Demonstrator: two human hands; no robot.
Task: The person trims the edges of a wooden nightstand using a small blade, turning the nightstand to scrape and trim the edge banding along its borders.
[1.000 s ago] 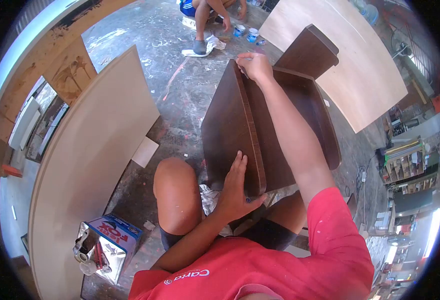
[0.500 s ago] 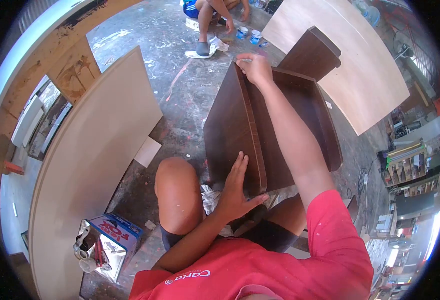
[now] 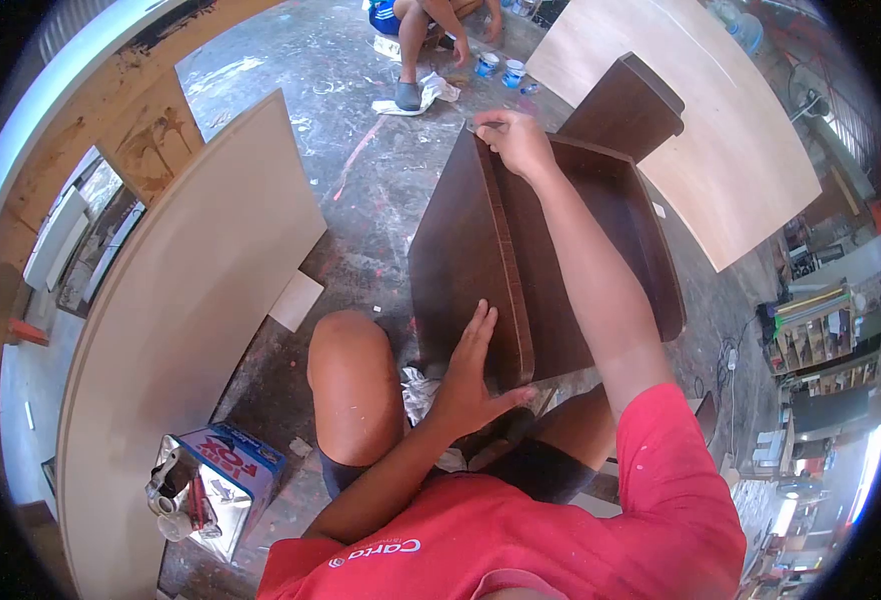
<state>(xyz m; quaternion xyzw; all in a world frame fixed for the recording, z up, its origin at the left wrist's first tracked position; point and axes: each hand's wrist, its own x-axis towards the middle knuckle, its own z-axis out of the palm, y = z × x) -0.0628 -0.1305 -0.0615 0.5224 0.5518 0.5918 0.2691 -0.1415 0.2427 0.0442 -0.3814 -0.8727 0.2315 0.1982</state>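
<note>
A dark brown wooden cabinet [image 3: 461, 260] with a recessed face and rounded corners stands tilted in front of my knees. My left hand [image 3: 471, 375] rests flat against its left side panel, fingers stretched and thumb apart near the close corner. At the far end of the same panel, my right hand [image 3: 519, 140] is closed in a pinch at the upper edge. Whatever sits between those fingertips is too small to make out. Beyond it, a separate-looking dark brown piece [image 3: 626, 105] rises behind the cabinet.
A pale panel [image 3: 191, 260] leans on my left, with a labelled metal can [image 3: 226, 480] bearing small tools before it. A light plywood sheet [image 3: 701, 130] lies at the far right. Ahead, another person [image 3: 416, 40] sits near two small tubs [image 3: 501, 68] and a white cloth [image 3: 441, 92].
My right hand has shifted slightly toward me at the far corner, its fingers curled in more. The left hand stays on the side panel.
</note>
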